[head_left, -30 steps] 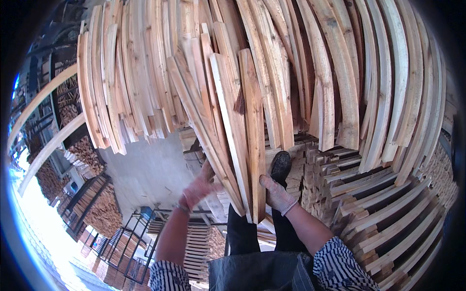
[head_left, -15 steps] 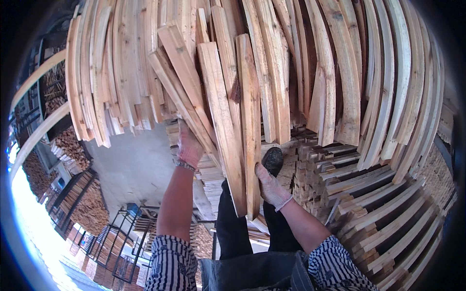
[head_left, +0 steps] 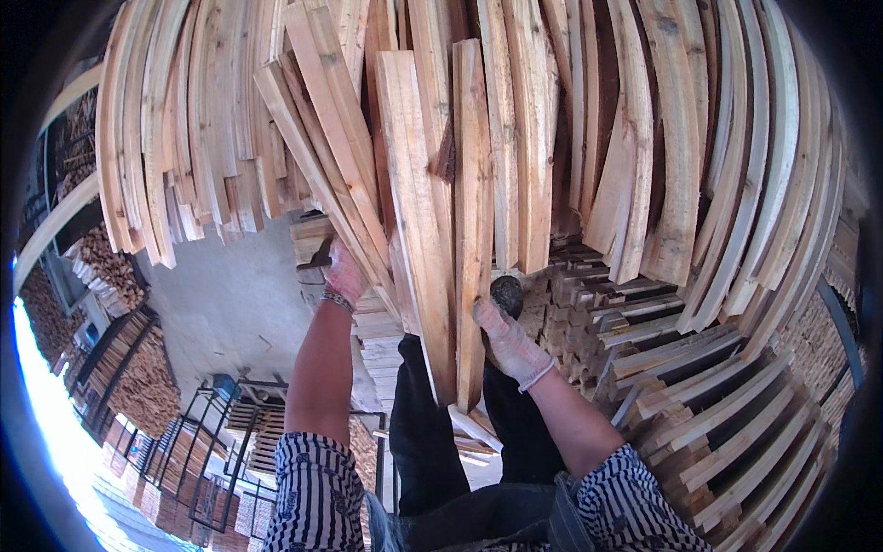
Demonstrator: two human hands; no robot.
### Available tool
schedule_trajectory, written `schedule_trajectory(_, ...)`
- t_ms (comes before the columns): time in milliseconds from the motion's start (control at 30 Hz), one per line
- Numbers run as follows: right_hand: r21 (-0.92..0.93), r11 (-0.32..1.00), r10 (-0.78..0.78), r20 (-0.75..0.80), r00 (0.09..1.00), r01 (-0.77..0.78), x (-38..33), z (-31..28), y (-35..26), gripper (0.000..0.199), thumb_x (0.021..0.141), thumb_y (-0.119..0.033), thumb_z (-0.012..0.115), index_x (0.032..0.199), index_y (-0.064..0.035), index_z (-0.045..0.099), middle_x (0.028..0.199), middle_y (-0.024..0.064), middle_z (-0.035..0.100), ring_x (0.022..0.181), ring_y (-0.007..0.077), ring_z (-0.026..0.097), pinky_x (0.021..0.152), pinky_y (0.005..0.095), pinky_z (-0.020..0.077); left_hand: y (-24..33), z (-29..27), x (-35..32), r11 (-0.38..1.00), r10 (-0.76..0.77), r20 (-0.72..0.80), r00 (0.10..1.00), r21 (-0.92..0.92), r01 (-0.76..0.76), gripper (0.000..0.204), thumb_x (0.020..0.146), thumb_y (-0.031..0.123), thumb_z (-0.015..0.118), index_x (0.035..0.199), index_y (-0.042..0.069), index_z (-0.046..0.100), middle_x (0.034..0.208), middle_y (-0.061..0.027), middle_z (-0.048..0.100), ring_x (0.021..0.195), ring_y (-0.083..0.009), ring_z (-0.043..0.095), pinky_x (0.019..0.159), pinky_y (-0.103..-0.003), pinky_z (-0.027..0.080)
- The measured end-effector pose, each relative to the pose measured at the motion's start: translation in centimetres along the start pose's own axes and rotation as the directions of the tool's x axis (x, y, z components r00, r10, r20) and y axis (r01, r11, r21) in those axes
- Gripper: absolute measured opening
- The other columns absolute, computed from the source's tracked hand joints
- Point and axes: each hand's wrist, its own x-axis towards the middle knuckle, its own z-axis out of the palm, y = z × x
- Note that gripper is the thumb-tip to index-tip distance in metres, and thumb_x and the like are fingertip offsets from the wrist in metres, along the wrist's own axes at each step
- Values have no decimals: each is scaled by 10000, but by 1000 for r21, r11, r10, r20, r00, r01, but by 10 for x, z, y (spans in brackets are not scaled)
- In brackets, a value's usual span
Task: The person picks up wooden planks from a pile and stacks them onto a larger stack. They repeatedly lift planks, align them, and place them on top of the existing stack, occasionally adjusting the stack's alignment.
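Observation:
Several pale wooden strips [head_left: 471,212] slant down toward me from a large stack. My right hand [head_left: 511,345], in a light knitted glove, grips the lower right side of the strips in the middle, its thumb on top and its other fingers hidden beneath. On the left, my gloved left hand [head_left: 344,276] is closed around the underside of the tilted strips [head_left: 336,170], with most of its fingers out of sight behind the wood. A broader strip [head_left: 416,198] lies between the two hands, its near end close to my legs.
Long strips of the stack [head_left: 671,156] reach across the far side, ends overhanging. More layered strips [head_left: 708,432] lie at the lower right. At left are grey floor [head_left: 221,294], black metal racks [head_left: 198,451] and wood piles. My shoe [head_left: 506,296] is below the strips.
The view has shifted slightly. The tilted strips at left and my left hand appear a little farther left. Both hands stay on the wood.

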Motion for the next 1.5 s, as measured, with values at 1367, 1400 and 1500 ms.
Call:
schedule_trajectory(1367, 285, 955, -84, 19, 996, 75, -288, 75, -152, 805, 918, -418, 739, 1515, -22, 372, 1333, 63, 588, 1196, 162, 556, 1076, 314, 433, 117, 165, -440, 987, -120, 32, 992, -104, 123, 575, 936, 488, 635, 1335, 79, 570, 1221, -88, 655, 1099, -246, 644, 969, -394, 522)
schedule_trajectory(1400, 231, 960, -161, 3, 987, 156, -299, 77, -158, 838, 915, -427, 742, 1532, -22, 344, 1353, 60, 574, 1211, 163, 545, 1085, 315, 424, 124, 174, -454, 989, -99, 38, 994, -106, 103, 553, 940, 476, 632, 1326, 83, 576, 1217, -83, 655, 1097, -244, 644, 968, -394, 522)
schedule_trajectory(1500, 165, 973, -167, 20, 986, 162, -334, 87, -187, 908, 898, -431, 759, 1552, -13, 288, 1445, 138, 515, 1326, 202, 476, 1136, 327, 379, 139, 152, -469, 997, 79, -20, 997, -9, -79, 490, 964, 433, 604, 1303, 79, 582, 1197, -76, 652, 1073, -224, 639, 957, -399, 526)
